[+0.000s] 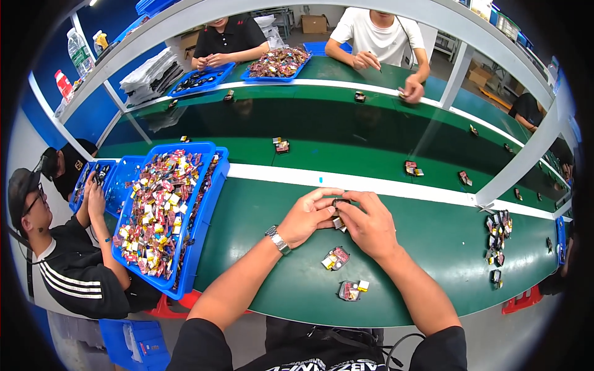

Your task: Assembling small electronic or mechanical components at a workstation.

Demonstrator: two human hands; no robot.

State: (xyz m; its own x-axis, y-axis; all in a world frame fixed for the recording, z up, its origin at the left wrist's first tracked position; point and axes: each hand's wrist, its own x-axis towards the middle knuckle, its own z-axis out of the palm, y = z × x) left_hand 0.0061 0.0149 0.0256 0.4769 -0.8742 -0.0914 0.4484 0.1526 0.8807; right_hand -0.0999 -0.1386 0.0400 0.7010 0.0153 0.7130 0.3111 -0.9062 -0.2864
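My left hand (303, 217), with a metal watch on its wrist, and my right hand (372, 224) meet above the green tabletop (247, 229). Between their fingertips they pinch a small electronic assembly (338, 223) with a dark rim and a pale block; my fingers hide most of it. Closer to me on the tabletop lie two similar pieces: a red circuit board in a dark frame (335, 258), and another framed board (350, 290) with a white-and-yellow block at its corner. Both are apart from my hands.
To my left, a blue tray (213, 179) is heaped with boards and blocks. Several assemblies form a column (497, 238) at the right. Beyond a white strip, a conveyor belt (346, 130) carries scattered pieces. People work across the belt and at my left; a metal post (526, 148) stands right.
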